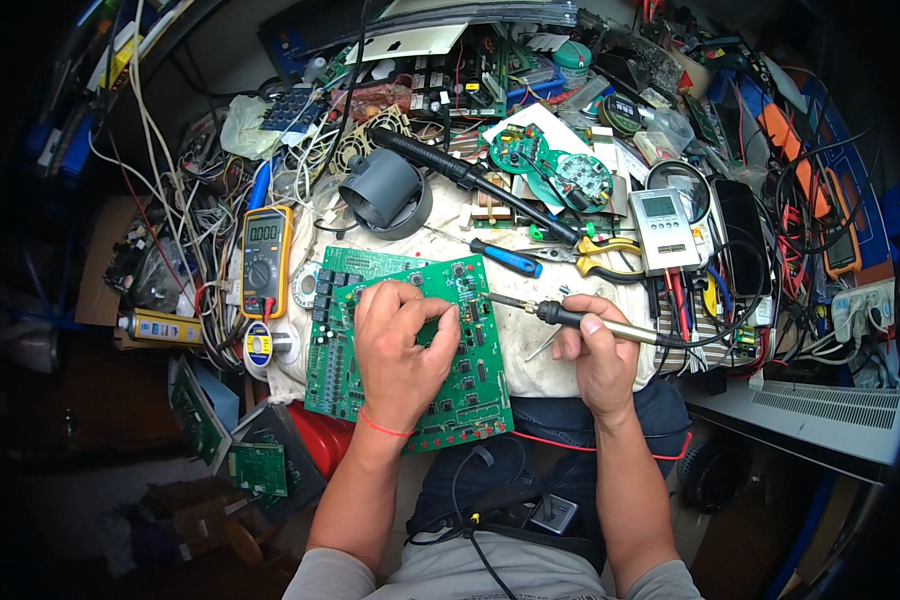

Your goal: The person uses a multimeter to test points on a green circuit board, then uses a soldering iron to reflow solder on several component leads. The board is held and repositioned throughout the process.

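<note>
A green circuit board (491,385) lies tilted at the front edge of the cloth-covered bench, overlapping a second green board (322,385) with black parts along its left side. My left hand (400,335) is over the upper board, its fingers curled in with thumb and forefinger close together. Whatever it may hold is hidden or too small to see. In my right hand (600,350) is a soldering iron (560,313), its tip pointing left at the board's right side. A thin pale metal piece (541,346) sticks out beneath the same hand.
Left of the boards stand a yellow multimeter (263,262) and a solder spool (259,343). Behind them lie a grey round holder (382,190), a blue screwdriver (506,258) and yellow-handled pliers (610,260). A white box with a display (662,230) sits right. Cables and parts crowd the back.
</note>
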`<state>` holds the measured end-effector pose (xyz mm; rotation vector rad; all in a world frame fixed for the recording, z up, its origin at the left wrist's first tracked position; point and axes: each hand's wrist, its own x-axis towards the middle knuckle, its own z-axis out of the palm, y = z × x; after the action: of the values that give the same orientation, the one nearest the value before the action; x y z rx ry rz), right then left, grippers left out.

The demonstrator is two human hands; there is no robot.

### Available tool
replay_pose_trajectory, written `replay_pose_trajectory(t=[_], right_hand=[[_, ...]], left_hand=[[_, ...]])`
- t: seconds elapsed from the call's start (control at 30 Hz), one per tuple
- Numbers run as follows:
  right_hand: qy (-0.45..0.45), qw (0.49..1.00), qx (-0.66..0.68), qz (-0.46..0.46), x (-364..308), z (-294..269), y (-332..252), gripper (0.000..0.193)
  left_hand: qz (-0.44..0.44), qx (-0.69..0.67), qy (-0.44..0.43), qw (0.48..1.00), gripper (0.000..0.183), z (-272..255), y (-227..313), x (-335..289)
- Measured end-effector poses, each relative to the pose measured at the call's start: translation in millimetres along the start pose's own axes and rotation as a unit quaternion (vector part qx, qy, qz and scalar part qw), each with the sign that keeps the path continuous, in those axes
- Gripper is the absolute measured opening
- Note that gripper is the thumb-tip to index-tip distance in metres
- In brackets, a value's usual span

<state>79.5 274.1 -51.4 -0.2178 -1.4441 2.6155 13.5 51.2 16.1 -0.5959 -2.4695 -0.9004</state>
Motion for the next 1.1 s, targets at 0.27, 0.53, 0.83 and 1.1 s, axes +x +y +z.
replay_pose_trajectory(t=[0.27,0.53,0.83,1.1], right_hand=[[-0.004,1.0,0.009,-0.004,-0.8,0.0,-0.3,0.034],[-0.011,1.0,-0.002,-0.007,-1.1,-1.2,0.2,0.033],[-0.014,1.0,-0.006,-0.01,-1.5,-2.3,0.1,0.032],[-0.013,1.0,-0.008,-0.01,-1.5,-2.4,0.7,0.032]], left_hand=[[-0.001,0.006,-0.005,1.0,0.012,0.5,-0.4,-0.7],[0.004,0.013,-0.009,1.0,0.012,1.8,0.1,0.4],[0.001,0.016,-0.011,1.0,0.012,3.4,1.1,0.4],[0.014,0.026,-0.004,1.0,0.013,5.1,1.2,1.6]])
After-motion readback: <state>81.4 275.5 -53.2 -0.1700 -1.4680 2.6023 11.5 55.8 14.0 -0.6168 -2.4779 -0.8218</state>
